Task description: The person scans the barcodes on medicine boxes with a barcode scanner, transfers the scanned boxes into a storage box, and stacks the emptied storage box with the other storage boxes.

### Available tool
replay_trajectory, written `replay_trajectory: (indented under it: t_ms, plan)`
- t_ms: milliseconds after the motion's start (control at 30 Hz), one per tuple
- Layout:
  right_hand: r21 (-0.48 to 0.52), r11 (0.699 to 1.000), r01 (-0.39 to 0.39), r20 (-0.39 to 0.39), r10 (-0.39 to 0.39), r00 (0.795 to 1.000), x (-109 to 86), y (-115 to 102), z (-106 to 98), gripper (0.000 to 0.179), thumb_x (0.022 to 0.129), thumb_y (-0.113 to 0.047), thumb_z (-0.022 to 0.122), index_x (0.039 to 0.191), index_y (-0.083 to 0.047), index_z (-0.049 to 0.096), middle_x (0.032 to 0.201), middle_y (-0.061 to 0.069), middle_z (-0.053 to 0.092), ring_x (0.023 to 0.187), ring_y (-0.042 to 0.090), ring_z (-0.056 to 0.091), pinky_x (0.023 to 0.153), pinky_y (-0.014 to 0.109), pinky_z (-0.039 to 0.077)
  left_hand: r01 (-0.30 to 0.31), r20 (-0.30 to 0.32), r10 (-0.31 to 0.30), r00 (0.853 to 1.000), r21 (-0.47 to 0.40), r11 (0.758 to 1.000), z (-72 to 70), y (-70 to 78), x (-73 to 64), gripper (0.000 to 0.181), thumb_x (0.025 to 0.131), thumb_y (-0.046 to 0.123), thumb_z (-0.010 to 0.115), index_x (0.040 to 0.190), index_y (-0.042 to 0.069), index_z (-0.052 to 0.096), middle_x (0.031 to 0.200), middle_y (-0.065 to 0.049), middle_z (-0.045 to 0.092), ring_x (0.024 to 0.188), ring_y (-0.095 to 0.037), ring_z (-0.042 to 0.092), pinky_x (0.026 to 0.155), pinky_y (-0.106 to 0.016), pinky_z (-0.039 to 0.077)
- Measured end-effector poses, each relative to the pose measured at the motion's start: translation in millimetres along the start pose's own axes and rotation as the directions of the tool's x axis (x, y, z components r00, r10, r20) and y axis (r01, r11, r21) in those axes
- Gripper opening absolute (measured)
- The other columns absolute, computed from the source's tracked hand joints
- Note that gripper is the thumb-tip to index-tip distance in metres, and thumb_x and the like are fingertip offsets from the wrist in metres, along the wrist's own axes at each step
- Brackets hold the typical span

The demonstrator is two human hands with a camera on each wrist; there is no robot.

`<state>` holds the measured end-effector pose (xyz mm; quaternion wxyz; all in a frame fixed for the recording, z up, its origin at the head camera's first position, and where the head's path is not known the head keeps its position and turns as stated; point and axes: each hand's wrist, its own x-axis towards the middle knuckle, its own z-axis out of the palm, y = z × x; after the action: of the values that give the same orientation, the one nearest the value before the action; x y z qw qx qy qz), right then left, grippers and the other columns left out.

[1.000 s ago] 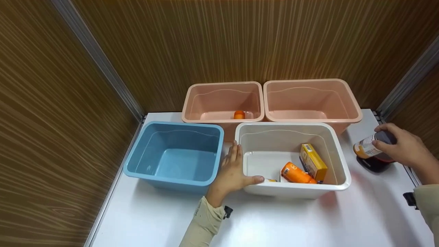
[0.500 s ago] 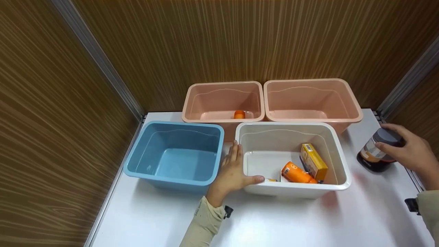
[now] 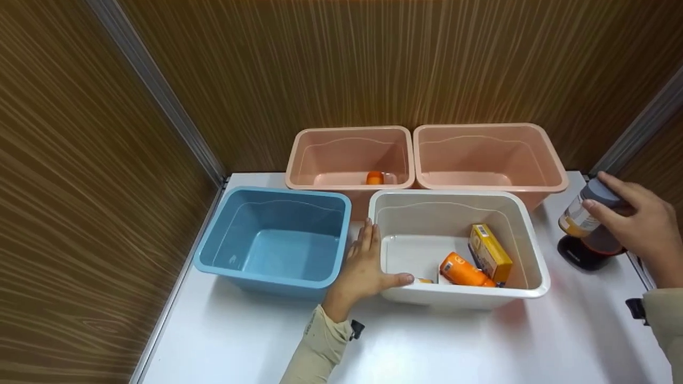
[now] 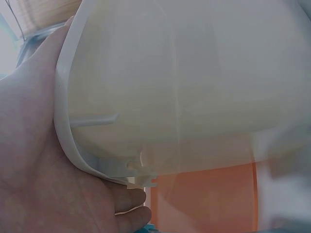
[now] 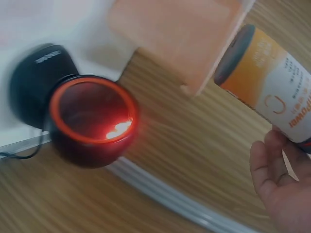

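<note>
Head view: the right hand [image 3: 637,224] is at the right edge of the frame. Its fingers curl round a dark bottle [image 3: 589,213] with a grey cap and an orange and white label. The bottle sits in the grip tilted, with the cap at the upper right and the bottom pointing down and left. It hangs just above a small black and red scanner [image 3: 579,256] that stands on the white worktop [image 3: 480,346].

Right wrist view: the bottle [image 5: 272,82] is in the upper right of the frame, with the fingers [image 5: 272,170] under it. The scanner [image 5: 87,116] glows red in the left middle.

The left hand [image 3: 363,266] lies in the middle of the head view, between the blue bin [image 3: 272,240] and the white bin [image 3: 453,245]. Its fingers are straight along the white bin's left wall, and the thumb hooks round the near corner.

Inside the white bin lie an orange bottle [image 3: 461,271] and a yellow box [image 3: 488,253], touching. Two pink bins [image 3: 427,154] stand behind. The left one holds a small orange thing [image 3: 374,177].
</note>
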<state>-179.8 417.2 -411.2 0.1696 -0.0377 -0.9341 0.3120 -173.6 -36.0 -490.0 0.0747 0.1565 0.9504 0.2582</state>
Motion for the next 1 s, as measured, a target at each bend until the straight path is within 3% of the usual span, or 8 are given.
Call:
replay_trajectory:
  t_ms: [67,133,267,333,500,633,1000]
  plan:
    - [-0.003,0.997,0.076,-0.051,-0.076,0.996,5.0,-9,1,0.059,0.089,-0.030,0.067,0.143,-0.034,0.042,0.121,0.023,0.051,0.097,0.025,0.048,0.079,0.030,0.043,-0.001,0.000,0.001,1.000,0.004,1.000,0.0,0.1,-0.2,0.137,0.056,0.093,0.047,0.152,0.009,-0.003,0.157,-0.004,-0.014,0.142,-0.027,0.001,0.111,-0.046,0.011]
    - [0.014,0.988,0.155,-0.088,-0.153,0.984,10.6,-16,4,0.057,0.087,-0.025,0.069,0.139,-0.033,0.048,0.115,0.020,0.054,0.089,0.010,0.047,0.071,0.018,0.035,-0.003,-0.003,0.003,1.000,0.007,1.000,0.1,0.1,-0.3,0.137,0.056,0.092,0.047,0.152,0.007,-0.002,0.157,-0.005,-0.013,0.142,-0.028,0.004,0.110,-0.046,0.012]
    - [0.046,0.952,0.301,-0.132,-0.293,0.947,22.8,-34,14,0.053,0.084,-0.015,0.073,0.134,-0.025,0.057,0.109,0.019,0.058,0.083,-0.006,0.042,0.070,0.011,0.031,0.001,-0.004,-0.001,1.000,-0.010,1.000,-0.1,0.3,-0.4,0.134,0.059,0.088,0.053,0.152,0.008,0.000,0.157,-0.005,-0.011,0.141,-0.029,0.008,0.110,-0.046,0.013]
    - [0.067,0.941,0.332,-0.128,-0.322,0.938,28.5,-45,19,0.052,0.084,-0.014,0.073,0.133,-0.024,0.058,0.110,0.018,0.059,0.084,-0.006,0.042,0.071,0.011,0.032,0.005,0.000,-0.005,1.000,-0.020,1.000,-0.5,0.6,-0.5,0.133,0.060,0.086,0.056,0.152,0.009,-0.002,0.157,-0.005,-0.012,0.141,-0.029,0.008,0.110,-0.046,0.012]
    - [0.138,0.944,0.298,-0.037,-0.296,0.955,40.6,-76,32,0.053,0.086,-0.021,0.071,0.135,-0.026,0.054,0.119,0.013,0.056,0.090,-0.002,0.044,0.074,0.011,0.036,0.011,0.003,-0.011,1.000,-0.028,1.000,-1.0,1.3,-0.2,0.133,0.059,0.086,0.056,0.152,0.011,-0.002,0.156,-0.003,-0.015,0.142,-0.028,0.007,0.110,-0.045,0.012]
    - [0.155,0.937,0.314,0.001,-0.318,0.948,51.3,-97,45,0.053,0.085,-0.024,0.072,0.135,-0.024,0.053,0.117,0.008,0.056,0.091,0.004,0.048,0.074,0.012,0.038,-0.008,-0.005,0.008,1.000,-0.026,1.000,0.3,0.0,0.3,0.134,0.059,0.088,0.053,0.152,0.008,-0.001,0.156,-0.004,-0.015,0.142,-0.028,0.006,0.110,-0.046,0.013]
    - [0.192,0.869,0.455,0.030,-0.469,0.883,67.9,-135,77,0.054,0.090,-0.023,0.065,0.142,-0.025,0.047,0.124,0.011,0.056,0.096,0.023,0.053,0.077,0.016,0.039,-0.003,0.005,0.004,1.000,-0.030,1.000,3.3,7.8,-3.1,0.134,0.057,0.091,0.049,0.152,0.010,-0.003,0.156,-0.003,-0.017,0.142,-0.026,0.003,0.111,-0.045,0.011]
